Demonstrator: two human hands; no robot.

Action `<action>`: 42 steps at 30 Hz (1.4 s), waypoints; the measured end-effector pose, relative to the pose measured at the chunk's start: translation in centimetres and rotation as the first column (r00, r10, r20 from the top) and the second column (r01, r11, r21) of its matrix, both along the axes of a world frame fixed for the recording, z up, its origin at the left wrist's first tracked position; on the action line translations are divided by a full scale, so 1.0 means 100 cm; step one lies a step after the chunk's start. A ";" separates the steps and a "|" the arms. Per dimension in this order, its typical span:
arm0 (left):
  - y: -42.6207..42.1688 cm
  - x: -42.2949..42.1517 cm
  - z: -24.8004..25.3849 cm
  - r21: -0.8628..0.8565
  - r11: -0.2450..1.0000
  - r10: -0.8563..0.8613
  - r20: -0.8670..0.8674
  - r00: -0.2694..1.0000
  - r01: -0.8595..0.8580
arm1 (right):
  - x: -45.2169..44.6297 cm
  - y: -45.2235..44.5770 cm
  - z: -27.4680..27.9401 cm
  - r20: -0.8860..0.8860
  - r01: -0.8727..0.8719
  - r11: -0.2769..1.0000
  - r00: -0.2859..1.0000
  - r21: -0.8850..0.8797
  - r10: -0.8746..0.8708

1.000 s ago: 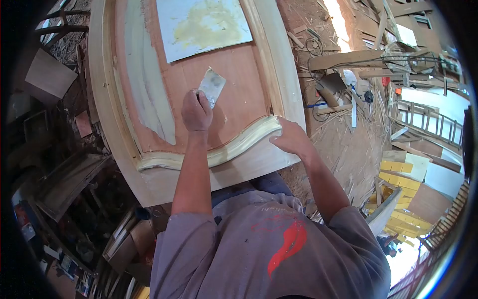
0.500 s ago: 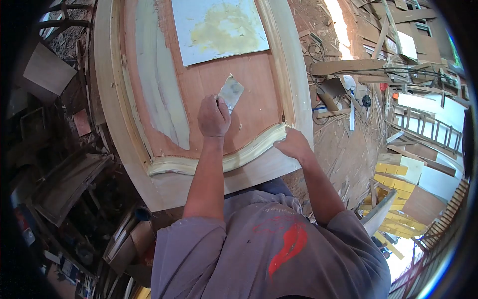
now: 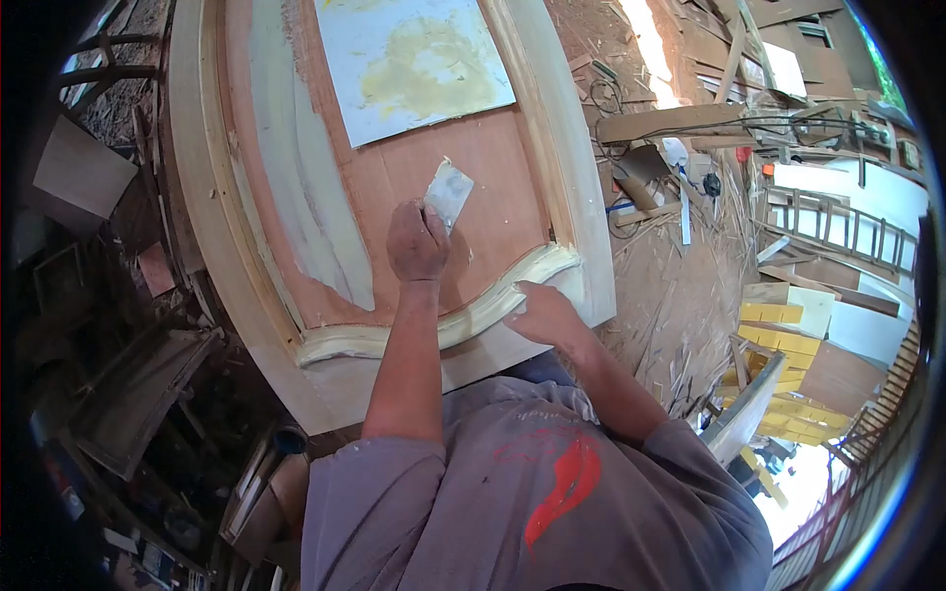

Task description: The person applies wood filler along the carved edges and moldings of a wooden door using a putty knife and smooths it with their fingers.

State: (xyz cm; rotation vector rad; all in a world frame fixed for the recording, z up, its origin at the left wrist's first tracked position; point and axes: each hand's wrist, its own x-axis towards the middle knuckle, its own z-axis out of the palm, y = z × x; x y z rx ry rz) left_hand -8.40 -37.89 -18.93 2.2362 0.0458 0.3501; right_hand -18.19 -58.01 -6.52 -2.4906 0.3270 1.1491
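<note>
My left hand (image 3: pixel 418 242) is closed round a flat, putty-smeared scraper (image 3: pixel 449 194), raised over the reddish panel (image 3: pixel 394 187) of a wooden door. My right hand (image 3: pixel 548 315) rests at the curved moulding (image 3: pixel 473 313) along the door's near end, fingertips against its putty-coated edge; whether they hold anything is hidden. A white sheet (image 3: pixel 414 69) with a smeared yellowish patch lies on the panel beyond the scraper. To its left, a long pale strip of filler (image 3: pixel 305 167) runs down the panel.
Wood scraps and shavings cover the ground (image 3: pixel 670 295) to the right, with a plank (image 3: pixel 675 122) and cables. Yellow pieces (image 3: pixel 788 340) and a ladder (image 3: pixel 847 225) lie farther right. Dark frames and boards (image 3: pixel 89 167) stand at the left.
My right hand has moved left along the curved moulding, away from its right end. My left hand still grips the scraper, a little lower in view than half a second ago.
</note>
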 end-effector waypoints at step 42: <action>-0.004 -0.002 0.000 0.064 0.998 0.012 -0.033 0.999 -0.009 | 0.015 -0.035 -0.002 0.035 0.196 0.980 0.980 -0.041 -0.195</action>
